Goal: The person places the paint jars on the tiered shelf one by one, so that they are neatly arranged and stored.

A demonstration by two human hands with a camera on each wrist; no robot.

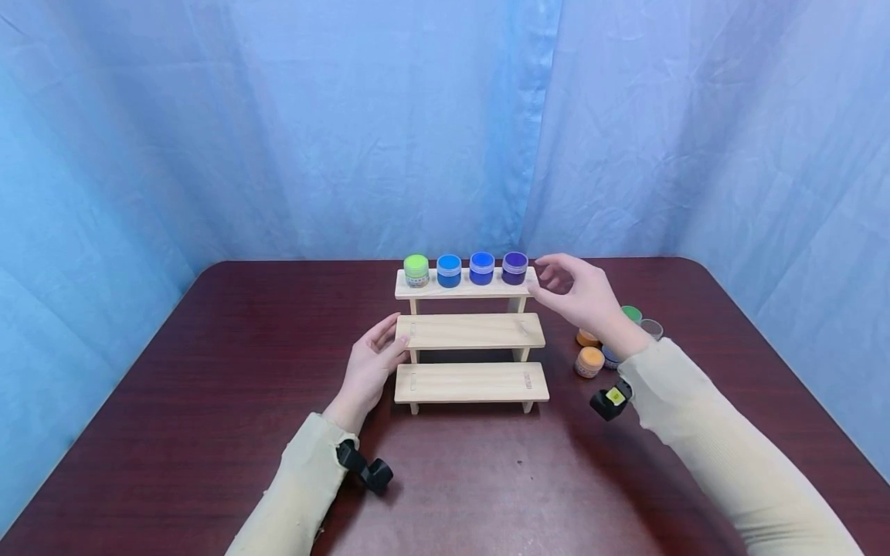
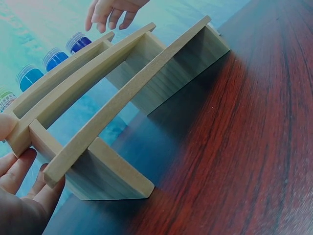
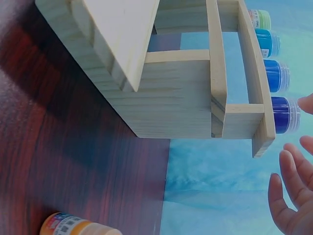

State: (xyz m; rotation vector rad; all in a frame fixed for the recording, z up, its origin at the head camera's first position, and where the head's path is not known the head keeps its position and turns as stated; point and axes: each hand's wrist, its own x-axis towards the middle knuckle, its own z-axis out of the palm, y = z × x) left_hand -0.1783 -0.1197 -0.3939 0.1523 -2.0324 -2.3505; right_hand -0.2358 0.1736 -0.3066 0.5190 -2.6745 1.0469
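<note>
A three-tier wooden display stand [image 1: 471, 331] is on the table. Along its top tier stands a row of small paint jars: a light green jar [image 1: 416, 272], a light blue jar [image 1: 449, 272], a blue jar [image 1: 482, 269] and a purple jar [image 1: 514, 269] at the right end. My left hand [image 1: 368, 371] grips the left end of the middle tier, thumb above and fingers below, as the left wrist view [image 2: 17, 181] confirms. Just right of the purple jar, my right hand [image 1: 580, 293] hovers with loosely bent fingers, apart from the jar and holding nothing.
Right of the stand, partly behind my right forearm, sits a cluster of jars: an orange jar [image 1: 589, 363], a dark blue jar [image 1: 610, 357], a green jar [image 1: 631, 313] and a grey-topped jar [image 1: 652, 329]. Blue curtains [image 1: 348, 139] hang behind the dark red table [image 1: 278, 371].
</note>
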